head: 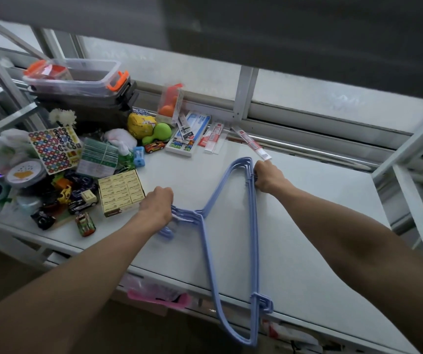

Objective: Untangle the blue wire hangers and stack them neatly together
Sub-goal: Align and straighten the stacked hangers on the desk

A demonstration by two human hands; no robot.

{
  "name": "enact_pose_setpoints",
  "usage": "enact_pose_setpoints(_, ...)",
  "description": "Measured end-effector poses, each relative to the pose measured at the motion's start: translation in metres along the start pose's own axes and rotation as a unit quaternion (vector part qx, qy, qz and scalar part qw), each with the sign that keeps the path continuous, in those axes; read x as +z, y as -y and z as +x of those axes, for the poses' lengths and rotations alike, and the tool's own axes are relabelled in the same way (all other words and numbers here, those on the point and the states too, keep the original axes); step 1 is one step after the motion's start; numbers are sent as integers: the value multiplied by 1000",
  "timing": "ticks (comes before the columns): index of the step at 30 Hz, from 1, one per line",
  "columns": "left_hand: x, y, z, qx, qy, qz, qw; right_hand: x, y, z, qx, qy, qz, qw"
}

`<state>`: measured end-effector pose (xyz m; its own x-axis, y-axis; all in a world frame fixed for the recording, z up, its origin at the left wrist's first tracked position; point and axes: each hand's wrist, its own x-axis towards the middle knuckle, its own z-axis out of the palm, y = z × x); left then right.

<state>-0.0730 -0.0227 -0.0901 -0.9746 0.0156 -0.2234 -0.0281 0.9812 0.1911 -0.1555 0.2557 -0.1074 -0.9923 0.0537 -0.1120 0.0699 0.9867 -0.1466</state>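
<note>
Hangers (255, 241), blue wire and bunched in one aligned stack, lie on the white bench (307, 226) with the near corner overhanging its front edge. The left hand (157, 208) is closed around the hook ends; farther back, the right hand (269, 176) is closed around the long straight bars.

Bare white table (307, 226) right of the blue wire hangers (253, 226): open passage out to the metal frame post (409, 215) at far right. Strip between the two forearms also bare. Left side blocked by toy cars (82, 200), yellow box (121, 191), sticker sheet (54, 149), stacked bins (82, 85) (packed close, little gap). Back edge lined with packets (213, 136) along the rail.
</note>
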Motion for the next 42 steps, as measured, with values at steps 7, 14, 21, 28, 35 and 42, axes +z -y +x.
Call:
enact_pose_setpoints(7,0,-6,2,11,0,14,1000,-1,-7,-1,3,-31,52,998)
enact_pose_setpoints(14,1,0,-2,41,6,-22,999,-6,-8,-4,-32,-12,17,999)
enact_pose_setpoints(21,4,-2,-4,69,-20,14,997,-6,-8,-4,-15,-11,25,1000)
enact_pose_setpoints(28,10,-6,-2,76,-30,39,996,-17,-4,-13,22,14,37,999)
enact_pose_setpoints(35,8,-4,-6,39,-15,19,999,-34,22,-48,124,-31,65,990)
enact_pose_setpoints(42,-4,-18,-15,35,34,81,996,-24,50,-101,137,107,82,981)
